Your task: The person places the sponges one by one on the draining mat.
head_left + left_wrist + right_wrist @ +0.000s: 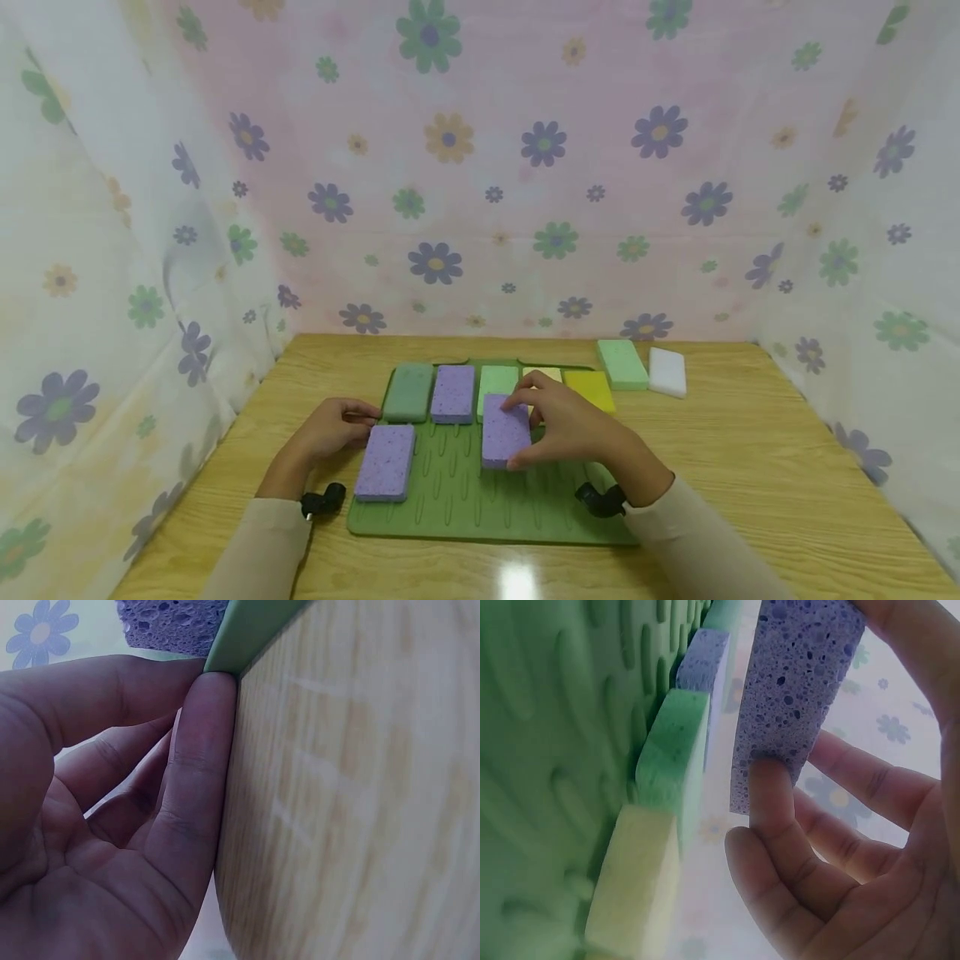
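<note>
My right hand holds a purple sponge above the green ridged mat, thumb at its lower edge and fingers at its upper right. The right wrist view shows the pitted face of this sponge, tilted and apart from the mat. At the mat's left edge, my left hand pinches the rim with its fingertips, as the left wrist view shows around the green edge. Just right of that hand, another purple sponge lies on the mat.
Along the mat's back lie a grey-green sponge, a purple sponge, a light green sponge, a pale yellow sponge and a yellow sponge. Behind at right, a mint sponge and a white block rest on the wooden table.
</note>
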The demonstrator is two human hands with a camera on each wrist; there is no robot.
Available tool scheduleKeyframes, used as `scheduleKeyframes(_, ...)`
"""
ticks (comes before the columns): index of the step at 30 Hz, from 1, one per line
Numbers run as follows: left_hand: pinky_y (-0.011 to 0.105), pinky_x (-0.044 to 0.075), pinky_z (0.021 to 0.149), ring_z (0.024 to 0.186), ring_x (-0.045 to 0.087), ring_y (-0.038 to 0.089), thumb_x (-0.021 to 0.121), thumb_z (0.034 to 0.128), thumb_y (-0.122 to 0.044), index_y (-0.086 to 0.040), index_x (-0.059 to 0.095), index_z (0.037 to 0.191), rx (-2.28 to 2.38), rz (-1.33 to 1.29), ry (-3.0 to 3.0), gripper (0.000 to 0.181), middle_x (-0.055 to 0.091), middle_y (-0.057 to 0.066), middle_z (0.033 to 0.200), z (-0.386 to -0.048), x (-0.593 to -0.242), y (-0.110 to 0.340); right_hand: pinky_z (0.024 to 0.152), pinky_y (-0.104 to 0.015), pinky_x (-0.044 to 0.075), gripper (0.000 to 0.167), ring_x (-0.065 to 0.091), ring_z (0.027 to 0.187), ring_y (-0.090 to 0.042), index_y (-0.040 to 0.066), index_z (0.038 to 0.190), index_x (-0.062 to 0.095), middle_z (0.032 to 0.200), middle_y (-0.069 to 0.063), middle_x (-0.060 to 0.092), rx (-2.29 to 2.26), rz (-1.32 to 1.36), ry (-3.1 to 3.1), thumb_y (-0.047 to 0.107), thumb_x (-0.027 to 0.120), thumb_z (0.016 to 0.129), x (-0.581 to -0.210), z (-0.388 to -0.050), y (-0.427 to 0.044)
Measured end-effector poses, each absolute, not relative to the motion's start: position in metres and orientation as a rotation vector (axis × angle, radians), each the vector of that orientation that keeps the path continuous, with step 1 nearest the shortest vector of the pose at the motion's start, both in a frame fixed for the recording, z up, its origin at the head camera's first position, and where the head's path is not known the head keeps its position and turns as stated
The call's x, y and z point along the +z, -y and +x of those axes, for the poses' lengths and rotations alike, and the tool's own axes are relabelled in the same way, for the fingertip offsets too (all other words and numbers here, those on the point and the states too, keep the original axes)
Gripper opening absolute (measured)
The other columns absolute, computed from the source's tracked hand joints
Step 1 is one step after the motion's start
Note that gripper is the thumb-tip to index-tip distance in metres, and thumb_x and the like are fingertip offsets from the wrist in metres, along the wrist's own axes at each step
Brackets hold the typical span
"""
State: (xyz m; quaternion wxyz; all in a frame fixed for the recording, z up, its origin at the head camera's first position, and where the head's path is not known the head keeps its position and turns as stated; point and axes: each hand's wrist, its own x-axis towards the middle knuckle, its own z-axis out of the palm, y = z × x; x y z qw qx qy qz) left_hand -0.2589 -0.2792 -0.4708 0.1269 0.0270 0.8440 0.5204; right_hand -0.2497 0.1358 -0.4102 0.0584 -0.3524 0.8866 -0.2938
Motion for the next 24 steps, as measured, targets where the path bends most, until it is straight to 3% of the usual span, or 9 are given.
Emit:
scheduleKeyframes(11,0.039,0.063,0.084,0.103,0.07,0.02,0.062,0.0998,-0.001,0.006,0.065,0.131,1.518,0.064,-2.469,0.032,0.068,0.019,0.122,-0.259,-0.472,0.278,0.082,-0.027,0.055,0.072,0.065,0.092,-0.013,0.026,0.131,0.068,0.139,0.006,0.048,-0.849,-1.076,-2.679,0.058,0.091,0.071,-0.413,-0.245,-0.114)
scheduleKeyframes(24,0.039,0.063,0.085,0.105,0.07,0.022,0.062,0.0998,-0.001,0.005,0.066,0.131,1.511,0.062,-2.473,0.032,0.067,0.02,0.124,-0.257,-0.471,0.277,0.08,-0.026,0.053,0.073,0.062,0.096,-0.013,0.023,0.134,0.067,0.141,0.004,0.047,-0.824,-1.088,-2.655,0.057,0.091,0.073,-0.417,-0.242,-0.091)
